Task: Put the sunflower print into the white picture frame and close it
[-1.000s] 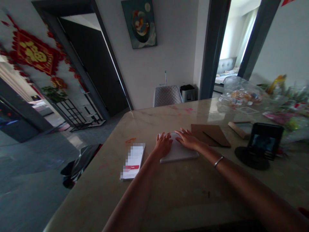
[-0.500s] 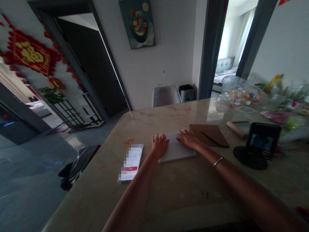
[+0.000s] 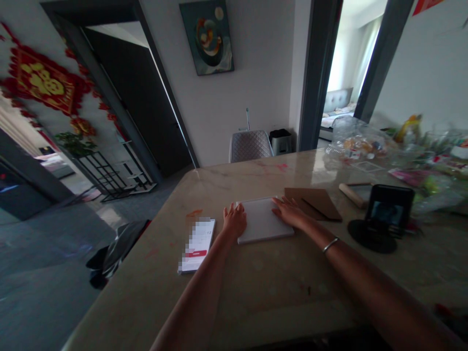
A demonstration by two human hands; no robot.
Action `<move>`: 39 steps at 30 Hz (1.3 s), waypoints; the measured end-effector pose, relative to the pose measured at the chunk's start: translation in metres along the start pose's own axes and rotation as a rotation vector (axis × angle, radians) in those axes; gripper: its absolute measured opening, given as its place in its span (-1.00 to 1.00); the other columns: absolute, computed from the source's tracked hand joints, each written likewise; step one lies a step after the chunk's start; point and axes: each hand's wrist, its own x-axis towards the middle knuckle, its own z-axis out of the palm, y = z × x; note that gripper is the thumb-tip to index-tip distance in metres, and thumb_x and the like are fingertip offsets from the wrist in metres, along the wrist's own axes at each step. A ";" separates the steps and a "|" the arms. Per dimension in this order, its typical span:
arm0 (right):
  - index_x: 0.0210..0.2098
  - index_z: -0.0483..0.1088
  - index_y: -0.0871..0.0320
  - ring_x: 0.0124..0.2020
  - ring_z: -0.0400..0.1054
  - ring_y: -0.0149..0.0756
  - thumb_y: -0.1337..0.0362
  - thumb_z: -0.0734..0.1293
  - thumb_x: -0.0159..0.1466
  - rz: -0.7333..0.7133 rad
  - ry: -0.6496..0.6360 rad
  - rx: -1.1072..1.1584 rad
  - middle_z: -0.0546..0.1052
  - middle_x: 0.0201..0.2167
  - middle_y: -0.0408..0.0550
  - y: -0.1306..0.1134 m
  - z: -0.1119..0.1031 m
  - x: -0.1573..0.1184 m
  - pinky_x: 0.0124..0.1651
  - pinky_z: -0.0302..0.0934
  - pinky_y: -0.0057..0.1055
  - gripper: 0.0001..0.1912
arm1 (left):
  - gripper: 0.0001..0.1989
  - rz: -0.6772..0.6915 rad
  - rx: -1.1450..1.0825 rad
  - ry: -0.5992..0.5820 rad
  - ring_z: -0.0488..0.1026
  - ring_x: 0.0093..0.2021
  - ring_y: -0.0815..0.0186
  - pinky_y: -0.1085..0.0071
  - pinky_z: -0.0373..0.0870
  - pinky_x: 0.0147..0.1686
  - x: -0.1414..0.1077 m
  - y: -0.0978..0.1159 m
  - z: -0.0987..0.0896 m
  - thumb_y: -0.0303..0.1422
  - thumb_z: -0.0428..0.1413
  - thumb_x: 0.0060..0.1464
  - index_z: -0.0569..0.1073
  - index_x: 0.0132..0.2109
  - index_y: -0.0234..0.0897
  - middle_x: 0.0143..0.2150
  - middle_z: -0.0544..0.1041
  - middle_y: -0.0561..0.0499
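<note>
A flat, pale rectangular slab, like a thin box or pad, lies on the table; its exact kind I cannot tell. At its left edge rests my left hand, fingers apart and slightly bent. My right hand lies at the far right edge with its fingers stretched out, and a silver bangle circles that wrist. Just beyond the right hand is a brown, envelope-like sheet with a dark, thin stick on it. Left of my left forearm lies a phone with a lit, partly blurred screen.
A dark device on a round-based stand stands to the right, with a wood-edged object behind it. Clear plastic bags and packages crowd the far right of the marble-look table. Beyond the far edge stands a chair.
My left hand has slid left from the slab's top to its left edge. My right hand stays near the right edge. The view has shifted slightly.
</note>
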 end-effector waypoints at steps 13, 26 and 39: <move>0.19 0.02 0.14 0.18 -0.01 -0.18 0.48 0.18 0.01 -0.106 -0.037 0.159 0.15 0.18 0.05 0.014 -0.013 -0.009 0.16 -0.11 -0.22 -0.27 | -0.58 -0.086 0.001 -0.108 -0.04 0.23 0.17 0.17 -0.03 0.14 -0.021 -0.006 -0.020 -0.46 -0.17 0.04 0.22 0.08 -0.27 0.21 0.15 -0.08; 0.10 0.15 0.26 0.14 0.09 -0.16 0.23 0.26 0.13 0.219 0.141 -0.043 0.24 0.11 0.18 0.035 -0.031 -0.014 0.11 -0.03 -0.27 -0.44 | -0.53 -0.059 -0.035 -0.111 0.09 0.19 0.21 0.31 0.03 0.11 -0.019 -0.012 -0.023 -0.39 -0.15 0.09 0.14 0.17 -0.32 0.21 0.16 -0.13; -0.01 0.29 0.29 -0.02 0.28 -0.09 0.31 0.17 0.19 0.545 0.220 -0.196 0.43 -0.12 0.26 0.055 -0.036 -0.020 -0.11 0.15 -0.26 -0.62 | -0.66 -0.208 -0.197 -0.032 0.44 -0.25 0.29 0.47 0.24 -0.34 -0.017 -0.019 -0.024 -0.33 -0.07 0.04 0.38 -0.04 -0.27 -0.17 0.49 -0.12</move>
